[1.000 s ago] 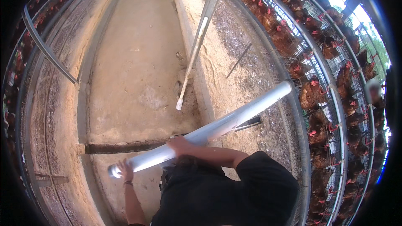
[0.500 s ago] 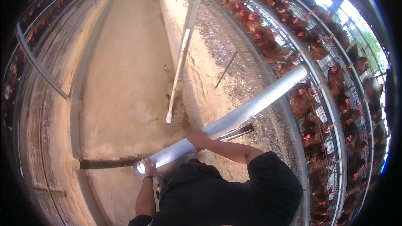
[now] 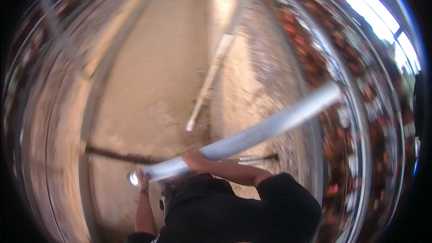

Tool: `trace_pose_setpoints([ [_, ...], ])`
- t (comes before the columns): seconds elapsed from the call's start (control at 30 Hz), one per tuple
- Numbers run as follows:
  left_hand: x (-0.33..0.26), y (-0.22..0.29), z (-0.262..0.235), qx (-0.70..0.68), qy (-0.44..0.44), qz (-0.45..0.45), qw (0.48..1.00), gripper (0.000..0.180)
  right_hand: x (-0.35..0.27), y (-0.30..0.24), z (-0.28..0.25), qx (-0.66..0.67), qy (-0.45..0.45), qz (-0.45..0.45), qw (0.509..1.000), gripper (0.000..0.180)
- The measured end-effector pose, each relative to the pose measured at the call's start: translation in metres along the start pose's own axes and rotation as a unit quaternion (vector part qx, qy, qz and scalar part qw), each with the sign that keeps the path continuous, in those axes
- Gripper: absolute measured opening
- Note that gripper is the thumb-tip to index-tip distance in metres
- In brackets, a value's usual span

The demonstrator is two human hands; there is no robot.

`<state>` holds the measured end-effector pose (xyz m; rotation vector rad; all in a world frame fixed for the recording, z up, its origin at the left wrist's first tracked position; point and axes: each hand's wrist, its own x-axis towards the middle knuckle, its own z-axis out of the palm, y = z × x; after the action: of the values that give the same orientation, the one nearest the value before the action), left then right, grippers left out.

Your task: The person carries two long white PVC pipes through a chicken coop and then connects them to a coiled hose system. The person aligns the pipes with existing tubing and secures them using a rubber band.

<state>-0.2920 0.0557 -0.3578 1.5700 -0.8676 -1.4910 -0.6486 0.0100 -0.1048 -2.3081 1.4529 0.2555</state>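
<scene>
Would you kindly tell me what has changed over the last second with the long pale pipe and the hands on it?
The view has swung and blurred. The left hand and right hand keep their grip on the long pale pipe, near end and farther along; nothing was let go. The pipe still slants up toward the cages of brown hens.

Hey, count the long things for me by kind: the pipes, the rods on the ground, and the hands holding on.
Long pale grey plastic pipe: 1
Thin pale slanted rod: 1
Hands on the pipe, left hand and right hand: 2
Total: 4
</scene>
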Motion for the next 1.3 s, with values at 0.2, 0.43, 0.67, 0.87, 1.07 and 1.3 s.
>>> trace_pose_setpoints([
  [0.2,-0.100,0.069,-0.053,0.294,0.468,0.068,0.831,0.047,0.040,-0.109,-0.040,0.019,-0.027,-0.156,0.987,0.061],
  [0.43,-0.286,0.165,-0.058,0.278,0.641,0.172,0.694,0.038,0.005,-0.169,-0.071,-0.010,-0.079,-0.258,0.963,0.080],
  [0.67,-0.384,0.211,0.002,0.173,0.708,0.282,0.624,0.041,0.013,-0.205,-0.107,0.079,0.040,-0.368,0.926,0.085],
  [0.87,-0.401,0.159,-0.034,-0.039,0.688,0.248,0.681,0.037,0.038,-0.300,-0.146,0.242,0.103,-0.447,0.855,0.078],
  [1.07,-0.428,0.138,-0.070,-0.032,0.609,0.250,0.752,0.037,0.081,-0.358,-0.145,0.409,0.129,-0.437,0.790,0.075],
  [1.3,-0.452,0.071,-0.087,-0.021,0.604,0.132,0.786,0.035,0.103,-0.292,-0.155,0.551,0.016,-0.394,0.736,0.091],
])
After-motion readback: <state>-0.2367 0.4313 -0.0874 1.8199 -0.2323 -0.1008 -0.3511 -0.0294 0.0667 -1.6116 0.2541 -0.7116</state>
